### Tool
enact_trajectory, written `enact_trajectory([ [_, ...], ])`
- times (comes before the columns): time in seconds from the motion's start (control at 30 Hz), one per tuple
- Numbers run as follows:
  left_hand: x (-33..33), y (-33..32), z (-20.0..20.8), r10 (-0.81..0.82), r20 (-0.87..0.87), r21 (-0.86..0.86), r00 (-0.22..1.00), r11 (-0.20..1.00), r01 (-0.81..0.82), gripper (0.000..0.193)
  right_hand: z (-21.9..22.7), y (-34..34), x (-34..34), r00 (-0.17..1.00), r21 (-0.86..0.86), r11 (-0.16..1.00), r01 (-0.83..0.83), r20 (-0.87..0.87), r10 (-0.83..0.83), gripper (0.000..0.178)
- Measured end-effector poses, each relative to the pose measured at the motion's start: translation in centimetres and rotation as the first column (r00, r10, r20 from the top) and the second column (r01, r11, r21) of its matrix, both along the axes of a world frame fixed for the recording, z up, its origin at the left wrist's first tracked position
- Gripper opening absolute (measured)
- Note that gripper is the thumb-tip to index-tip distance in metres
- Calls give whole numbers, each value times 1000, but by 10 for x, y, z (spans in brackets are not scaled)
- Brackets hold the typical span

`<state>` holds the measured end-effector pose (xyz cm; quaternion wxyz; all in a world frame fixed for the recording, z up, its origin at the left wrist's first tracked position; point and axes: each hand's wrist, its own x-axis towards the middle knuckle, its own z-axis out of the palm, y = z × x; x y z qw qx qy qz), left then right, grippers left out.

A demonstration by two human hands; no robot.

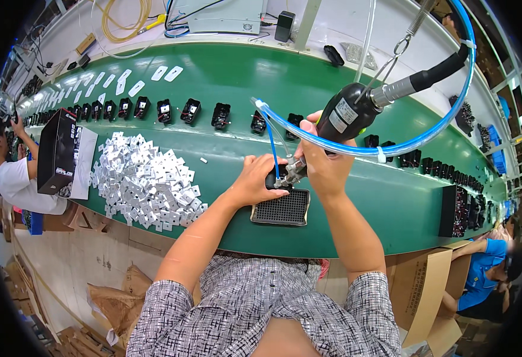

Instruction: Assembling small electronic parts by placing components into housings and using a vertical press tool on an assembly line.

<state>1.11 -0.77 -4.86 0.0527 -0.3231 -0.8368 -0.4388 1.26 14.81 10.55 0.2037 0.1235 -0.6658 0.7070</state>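
In the head view, I see the person's right hand (330, 169), right of centre, its grip clenched around a black, rounded power screwdriver with a silver metal nose (345, 112), which slants from upper right down to lower left. A small black plastic housing (270, 178) lies down-left of that grip; whether the tip touches it, I can't tell. The left hand (252, 182), nearer, pinches it at the upper edge of a black gridded tray (280, 212). A looping blue hose (409, 149) crosses before the right hand; silvery square plates (145, 181) heap the green tabletop (356, 220) at left.
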Motion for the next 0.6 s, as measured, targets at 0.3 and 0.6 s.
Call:
enact_trajectory([
  [0.3,-1,2,-3,0,-43,22,999,1000,0,73,1,-1,2,999,22,999,42,-13,-42,21],
  [0.6,0,0,-3,8,-38,27,999,1000,-7,72,-11,-3,1,998,35,999,41,-50,-39,21],
])
